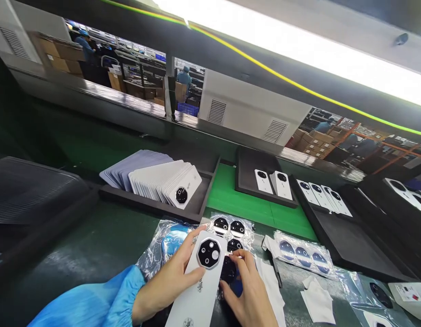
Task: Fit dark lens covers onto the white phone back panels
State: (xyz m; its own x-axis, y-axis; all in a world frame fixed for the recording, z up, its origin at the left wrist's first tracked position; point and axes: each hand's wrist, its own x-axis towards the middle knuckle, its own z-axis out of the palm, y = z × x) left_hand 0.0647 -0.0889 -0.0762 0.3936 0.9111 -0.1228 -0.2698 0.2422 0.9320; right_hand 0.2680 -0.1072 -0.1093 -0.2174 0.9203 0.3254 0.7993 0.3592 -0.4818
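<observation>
My left hand (178,268) grips a white phone back cover (192,295), fingers at its far edge and thumb on its face below the camera. A round black camera lens plate with a silver octagonal rim (209,253) sits at the cover's upper end. Beside the cover's right edge, my right hand (249,288) has thumb and index finger curled round a dark round camera lens cover (228,269); its other fingers are partly hidden. Just beyond my hands lies a clear plastic pack (246,222) with several round lens covers.
A black tray (152,209) at left holds fanned white and lilac covers (162,181). Two more black trays (243,179) (350,243) carry white covers at right. A lens pack (302,254), white cloth (318,299) and blue item in plastic (174,238) lie on the bench. Overhead runs a lamp (299,36).
</observation>
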